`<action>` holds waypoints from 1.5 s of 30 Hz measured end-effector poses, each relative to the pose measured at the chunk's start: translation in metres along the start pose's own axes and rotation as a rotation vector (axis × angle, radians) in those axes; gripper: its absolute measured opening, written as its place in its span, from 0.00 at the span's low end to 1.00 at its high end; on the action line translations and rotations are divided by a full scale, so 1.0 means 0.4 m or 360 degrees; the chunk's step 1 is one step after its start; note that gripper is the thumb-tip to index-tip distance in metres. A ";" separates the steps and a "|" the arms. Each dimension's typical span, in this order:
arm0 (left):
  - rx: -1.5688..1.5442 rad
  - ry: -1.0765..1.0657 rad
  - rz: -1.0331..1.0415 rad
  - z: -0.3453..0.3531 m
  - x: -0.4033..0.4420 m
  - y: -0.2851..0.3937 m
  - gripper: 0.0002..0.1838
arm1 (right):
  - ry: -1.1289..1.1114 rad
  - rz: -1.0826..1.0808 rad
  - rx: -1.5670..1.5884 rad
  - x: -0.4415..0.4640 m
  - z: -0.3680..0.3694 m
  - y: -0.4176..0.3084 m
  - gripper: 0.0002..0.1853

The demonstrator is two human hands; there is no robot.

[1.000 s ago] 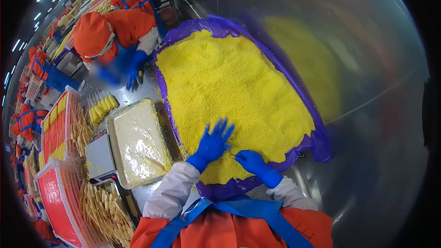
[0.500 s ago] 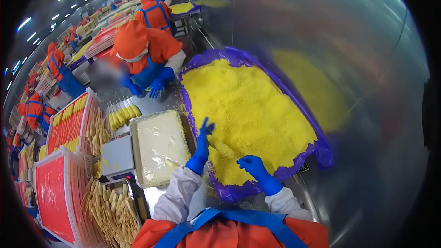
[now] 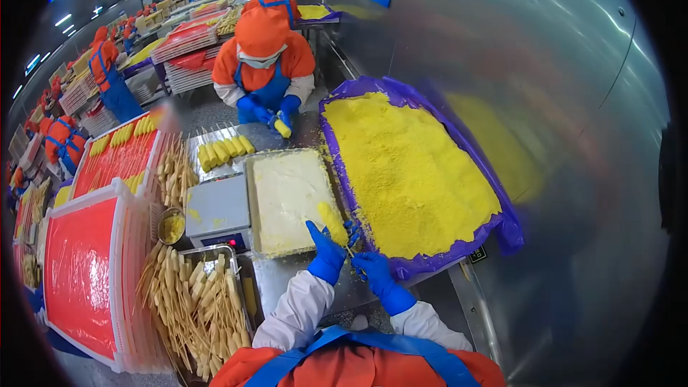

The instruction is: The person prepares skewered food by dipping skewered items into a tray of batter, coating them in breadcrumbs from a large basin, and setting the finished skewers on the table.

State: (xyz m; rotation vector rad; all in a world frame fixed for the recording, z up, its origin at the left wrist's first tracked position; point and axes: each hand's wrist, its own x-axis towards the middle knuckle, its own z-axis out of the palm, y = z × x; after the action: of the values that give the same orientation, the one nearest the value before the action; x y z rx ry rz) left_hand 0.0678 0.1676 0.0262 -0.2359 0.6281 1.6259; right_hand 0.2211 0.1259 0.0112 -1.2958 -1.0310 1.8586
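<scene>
Shiny metal wall [image 3: 559, 172] fills the right of the frame; a bare metal worktop [image 3: 276, 281] runs up through the centre. Lower centre: one oblong piece coated in yellow crumbs [image 3: 332, 222], on a thin pale stick [image 3: 349, 250], held over the near right corner of a shallow rectangular tray of pale cream batter [image 3: 287, 251].

Orientation: long axis oblique, coated end toward upper left, stick running down to lower right into my grip.

Fingers: my blue-gloved right hand [image 3: 376, 276] is closed in a pinch on the stick, presumably to keep the coating untouched. My blue-gloved left hand [image 3: 326, 254] stands spread, thumb and fingers either side of the piece; I cannot tell whether they press on it.

Layout: loose yellow crumbs [image 3: 408, 172] lie heaped on a purple plastic sheet [image 3: 423, 265], right of centre, its raised edges likely containing spill. Batter lies just beside, apparently for a short reach. Left of centre, a grey box-shaped scale [image 3: 217, 209]; beyond it, finished-looking yellow pieces [image 3: 226, 150] lie in a row.
</scene>
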 end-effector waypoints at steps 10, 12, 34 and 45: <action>-0.0094 -0.0081 0.0068 -0.164 -0.031 0.029 0.54 | -0.0006 0.0046 -0.0334 -0.019 0.033 0.085 0.11; -0.0134 0.0072 0.0136 -0.130 -0.049 0.009 0.52 | 0.0002 -0.0006 -0.0318 -0.013 0.025 0.088 0.11; 0.3879 -0.1400 0.1535 -0.262 -0.092 0.062 0.45 | -0.0333 -0.1371 -0.2210 -0.008 -0.145 0.258 0.13; 0.3797 -0.1111 0.1135 -0.360 -0.192 0.043 0.47 | -0.0539 -0.1346 -0.2382 -0.036 -0.150 0.216 0.22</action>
State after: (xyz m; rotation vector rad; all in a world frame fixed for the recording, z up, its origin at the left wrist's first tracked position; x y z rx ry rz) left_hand 0.0344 0.0265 -0.0501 2.2857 1.6356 0.4233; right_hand 0.2769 0.0861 -0.0698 -0.8213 -2.8192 0.4464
